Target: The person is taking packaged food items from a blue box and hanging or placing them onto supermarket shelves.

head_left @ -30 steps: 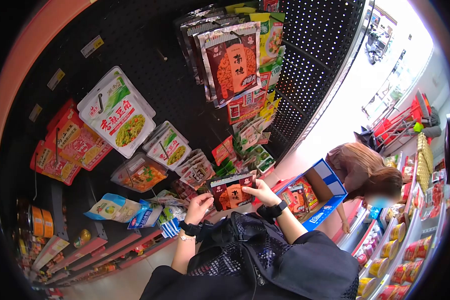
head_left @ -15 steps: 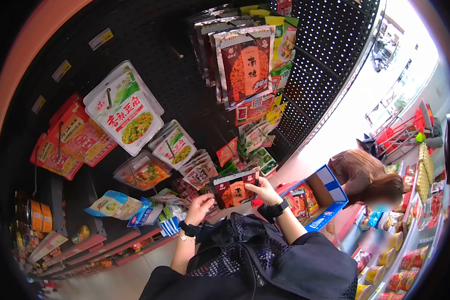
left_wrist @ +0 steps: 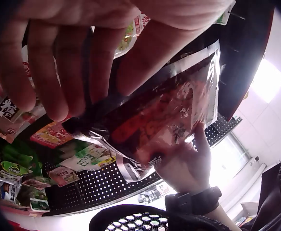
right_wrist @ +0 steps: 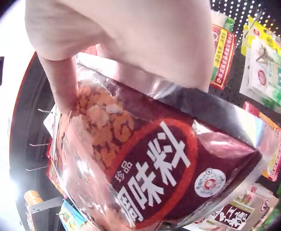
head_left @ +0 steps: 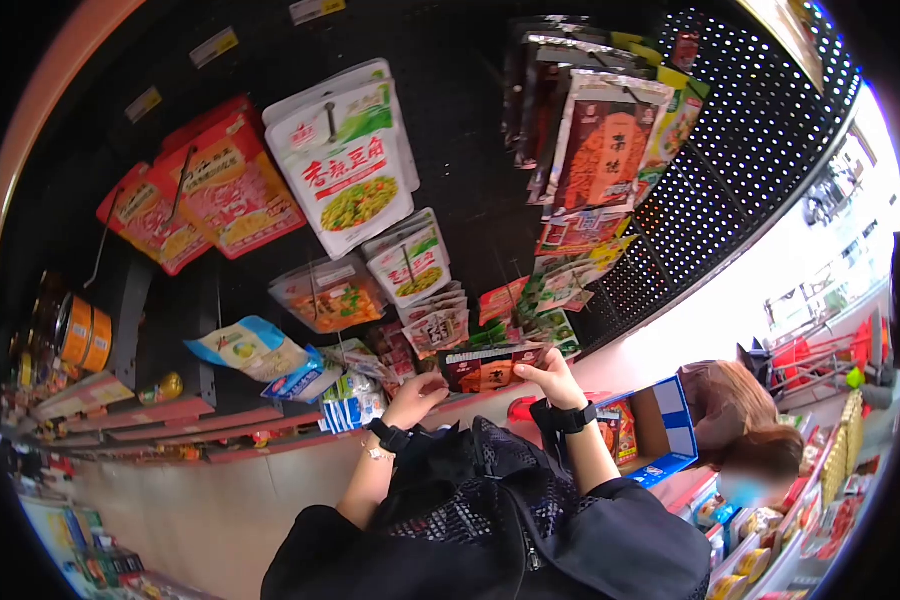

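My right hand pinches a dark red foil seasoning packet at its edge, thumb on the near face. In the right wrist view the packet shows large white characters and orange pieces printed on it, with the hand over its silver border. Loosely bent, the fingers of my left hand are at the packet's left end. The left wrist view has the left hand's fingers hanging down, the thumb overlapping the packet; the right hand is at its far side.
Similar seasoning packets hang on a black pegboard, beside white-and-green bean pouches and red pouches. A blue-edged cardboard box with packets stands right of my hands. Another person bends over beyond it.
The view has turned, so the shelf goods shift right and the floor shows more at left. The packet is tipped flatter in my right hand, and my left fingers remain beside its end.
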A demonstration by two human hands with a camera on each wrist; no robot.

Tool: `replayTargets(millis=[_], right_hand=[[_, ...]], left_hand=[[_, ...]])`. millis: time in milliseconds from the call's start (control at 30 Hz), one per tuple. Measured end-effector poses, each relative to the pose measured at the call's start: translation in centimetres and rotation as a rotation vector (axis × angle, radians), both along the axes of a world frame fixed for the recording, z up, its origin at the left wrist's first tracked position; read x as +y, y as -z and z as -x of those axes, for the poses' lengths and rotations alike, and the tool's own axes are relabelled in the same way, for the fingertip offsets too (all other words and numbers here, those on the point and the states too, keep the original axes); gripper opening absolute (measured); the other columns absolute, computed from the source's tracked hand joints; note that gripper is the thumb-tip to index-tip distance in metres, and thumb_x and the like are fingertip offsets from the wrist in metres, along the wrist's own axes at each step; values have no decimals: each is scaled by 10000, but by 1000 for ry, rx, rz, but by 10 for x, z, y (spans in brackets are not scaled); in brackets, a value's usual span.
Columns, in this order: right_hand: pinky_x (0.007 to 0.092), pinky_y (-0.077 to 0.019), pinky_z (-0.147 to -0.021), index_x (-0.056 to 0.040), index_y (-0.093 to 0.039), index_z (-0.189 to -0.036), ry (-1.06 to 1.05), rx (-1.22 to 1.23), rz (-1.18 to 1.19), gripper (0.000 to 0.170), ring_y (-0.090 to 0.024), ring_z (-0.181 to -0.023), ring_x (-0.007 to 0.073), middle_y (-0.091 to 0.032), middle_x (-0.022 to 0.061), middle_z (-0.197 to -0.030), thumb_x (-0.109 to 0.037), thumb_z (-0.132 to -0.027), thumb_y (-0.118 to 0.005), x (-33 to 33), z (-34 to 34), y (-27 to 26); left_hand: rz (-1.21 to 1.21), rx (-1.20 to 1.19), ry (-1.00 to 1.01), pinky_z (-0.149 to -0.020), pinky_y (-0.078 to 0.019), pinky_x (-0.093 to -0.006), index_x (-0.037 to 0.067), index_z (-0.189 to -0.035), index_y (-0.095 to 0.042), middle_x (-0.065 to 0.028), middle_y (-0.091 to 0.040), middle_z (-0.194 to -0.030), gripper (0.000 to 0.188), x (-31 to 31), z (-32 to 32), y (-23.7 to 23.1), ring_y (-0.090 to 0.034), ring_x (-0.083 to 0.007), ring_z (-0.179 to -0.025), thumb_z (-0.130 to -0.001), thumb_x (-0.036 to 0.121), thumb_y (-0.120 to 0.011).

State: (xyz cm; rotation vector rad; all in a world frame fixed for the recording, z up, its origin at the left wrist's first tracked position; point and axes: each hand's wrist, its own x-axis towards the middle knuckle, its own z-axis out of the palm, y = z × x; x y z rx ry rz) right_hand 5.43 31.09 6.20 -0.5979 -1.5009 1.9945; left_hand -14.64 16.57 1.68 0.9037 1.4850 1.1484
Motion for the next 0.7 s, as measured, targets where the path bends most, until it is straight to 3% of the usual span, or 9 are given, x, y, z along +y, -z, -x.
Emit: replayTargets(millis=[267, 333, 400, 433, 467, 533, 600, 700], right_hand=[[217, -404, -718, 12, -538, -911, -57, -78, 12, 187, -493, -778, 65, -564, 8, -843, -75, -749, -571, 0, 11, -2], [217, -402, -721, 4, -526, -930, 139, 25, -38, 191, -489, -781, 63, -555, 6, -858, -82, -762, -554, 7, 13, -4], [205, -400, -702, -4, -513, -946, 212, 63, -92, 190, -487, -767, 51, -550, 2, -854, -96, -781, -530, 21, 14, -19], [197, -400, -675, -4, -518, -930, 256, 77, -84, 178, -488, -740, 45, -552, 0, -832, -102, -783, -530, 32, 13, -19], [189, -400, -648, -5, -522, -914, 300, 91, -77, 166, -490, -714, 39, -554, -3, -810, -108, -785, -531, 41, 12, -20], [176, -394, -597, -3, -530, -886, 364, 73, -116, 162, -487, -663, 32, -554, -6, -764, -133, -789, -533, 48, 17, -47], [178, -402, -594, 1, -534, -880, 388, 70, -152, 177, -496, -659, 38, -561, 4, -761, -153, -793, -533, 57, 18, -50], [189, -413, -620, 4, -532, -896, 414, 124, -105, 178, -512, -689, 49, -572, 19, -803, -144, -798, -523, 59, 19, -58]], left_hand=[[12, -124, -44, -669, -430, -222, -9, -967, -500, -46, -553, -871, 221, -22, -2, 7, -538, -113, -798, -772, 91, -524], [-7, -99, -43, -676, -428, -225, -6, -974, -497, -47, -555, -879, 216, -19, -6, -5, -541, -118, -813, -776, 80, -513], [-165, 128, -124, -673, -432, -229, 5, -1012, -477, -47, -546, -900, 237, -6, -12, -34, -541, -116, -793, -785, 69, -495], [-205, 278, -100, -730, -418, -283, 26, -1044, -461, -81, -506, -976, 292, 2, -13, -54, -512, -184, -882, -756, 46, -501], [-209, 277, -96, -730, -418, -283, 26, -1044, -461, -81, -506, -976, 292, 10, -16, -77, -512, -184, -882, -756, 46, -501], [-562, 979, -123, -814, -365, -354, 45, -1067, -449, -106, -446, -1051, 379, 30, -25, -121, -430, -265, -992, -694, 32, -520], [-679, 1095, -16, -873, -296, -403, 67, -1079, -451, -112, -410, -1099, 436, 49, -34, -145, -350, -305, -1058, -651, 51, -531], [-625, 1325, 83, -922, -228, -451, 39, -1172, -363, -114, -305, -1238, 544, 80, -51, -160, -264, -301, -1144, -666, 137, -538]])
